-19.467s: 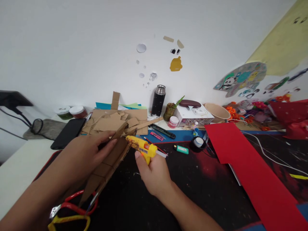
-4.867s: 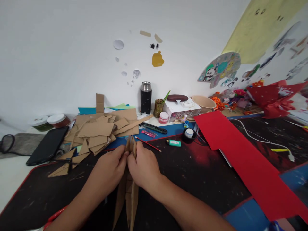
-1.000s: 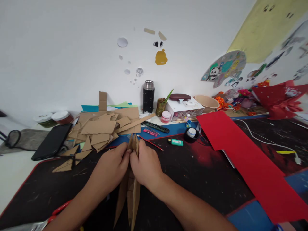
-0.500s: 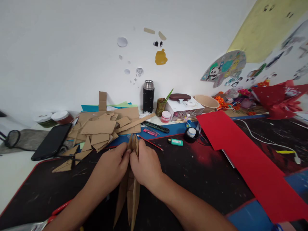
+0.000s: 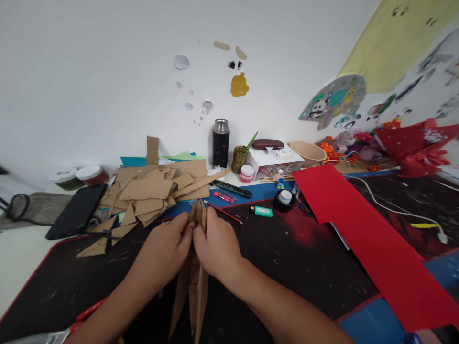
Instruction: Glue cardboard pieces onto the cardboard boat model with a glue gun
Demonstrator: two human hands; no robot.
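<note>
Brown folded cardboard piece (image 5: 203, 292): front and center over the black-matted tabletop (image 5: 297, 267) | left hand (image 5: 167, 248) + right hand (image 5: 218, 243) both pinching its far end, one per side, probably to squeeze the walls together | flat brown cardboard scraps (image 5: 146, 189) heaped back-left, guessing for elbow room

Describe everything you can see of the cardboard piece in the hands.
The cardboard piece is plain brown and long, with two side panels and a narrower strip between them, marked by crosswise lines. The panels come close together at the far end and taper to points at the near end. It points away from the wearer, over the dark mat. The left hand and right hand grip its far end, hiding part of it.
</note>
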